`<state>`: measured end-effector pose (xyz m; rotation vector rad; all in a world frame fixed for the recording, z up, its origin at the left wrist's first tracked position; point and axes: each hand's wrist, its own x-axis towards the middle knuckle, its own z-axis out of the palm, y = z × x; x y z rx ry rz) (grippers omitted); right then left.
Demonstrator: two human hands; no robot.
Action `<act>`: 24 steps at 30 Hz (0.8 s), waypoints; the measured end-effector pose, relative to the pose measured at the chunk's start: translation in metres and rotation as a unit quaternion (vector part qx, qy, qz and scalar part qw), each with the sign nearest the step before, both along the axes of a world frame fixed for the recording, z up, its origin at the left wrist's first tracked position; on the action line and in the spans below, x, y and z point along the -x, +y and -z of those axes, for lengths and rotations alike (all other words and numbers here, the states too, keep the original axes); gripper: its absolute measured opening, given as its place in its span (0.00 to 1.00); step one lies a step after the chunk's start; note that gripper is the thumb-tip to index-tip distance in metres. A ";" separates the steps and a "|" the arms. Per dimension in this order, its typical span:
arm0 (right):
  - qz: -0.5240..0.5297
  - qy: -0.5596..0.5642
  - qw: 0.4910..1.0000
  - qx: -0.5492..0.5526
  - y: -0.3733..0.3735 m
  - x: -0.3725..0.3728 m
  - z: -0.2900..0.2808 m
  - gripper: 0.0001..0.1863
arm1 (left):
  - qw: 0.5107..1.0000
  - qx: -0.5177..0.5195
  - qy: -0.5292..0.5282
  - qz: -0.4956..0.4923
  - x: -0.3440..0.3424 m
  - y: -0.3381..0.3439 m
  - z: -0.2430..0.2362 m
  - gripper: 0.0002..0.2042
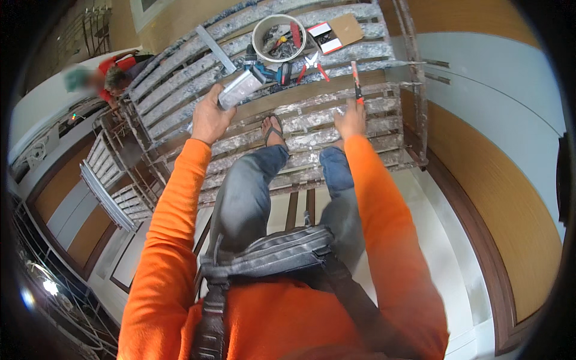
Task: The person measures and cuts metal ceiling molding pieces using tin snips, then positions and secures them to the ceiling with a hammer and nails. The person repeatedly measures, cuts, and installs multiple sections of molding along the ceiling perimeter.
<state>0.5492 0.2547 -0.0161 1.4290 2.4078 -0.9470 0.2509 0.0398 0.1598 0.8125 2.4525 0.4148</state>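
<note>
silver metal channel piece [241,89]: located in the left fingers [214,93], raised above the slatted platform [375,105], long axis slanting up to the right. the left fingers are partly closed, gripping the lower left end of the piece along its edges. the right fingers [359,112] are curled closely around the lower end of a slim orange-and-black hand tool [357,84], which points away from the body; the exact type of tool cannot be told.

beyond the channel piece, and partly hidden by it, a teal-and-black cordless drill [269,74] lies on the slats. a long grey metal strip [216,49] lies to the left of the drill. to its right, red-handled pliers [312,60] rest with handles spread. a round white bucket [255,39] stands behind the drill and contains a yellow-and-red screwdriver [281,41] and a red-handled tool [296,35]. an opened cardboard box [347,29] sits just right of the bucket.

a sandalled foot [273,133] stands on the platform between the hands. at far left, a co-worker in red [110,63] is positioned beyond the platform.
</note>
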 end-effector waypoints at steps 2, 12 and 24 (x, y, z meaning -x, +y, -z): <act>-0.008 -0.059 0.998 0.015 0.016 0.060 0.087 0.36 | 0.996 -0.069 -0.006 -0.061 0.006 0.013 0.064 0.20; 0.055 -0.173 0.978 -0.103 -0.026 0.157 0.268 0.59 | 0.990 -0.141 -0.001 -0.016 0.045 0.023 0.254 0.17; -0.119 -0.211 0.970 -0.007 0.031 0.141 0.237 0.42 | 0.982 -0.153 0.113 0.019 0.076 0.051 0.277 0.20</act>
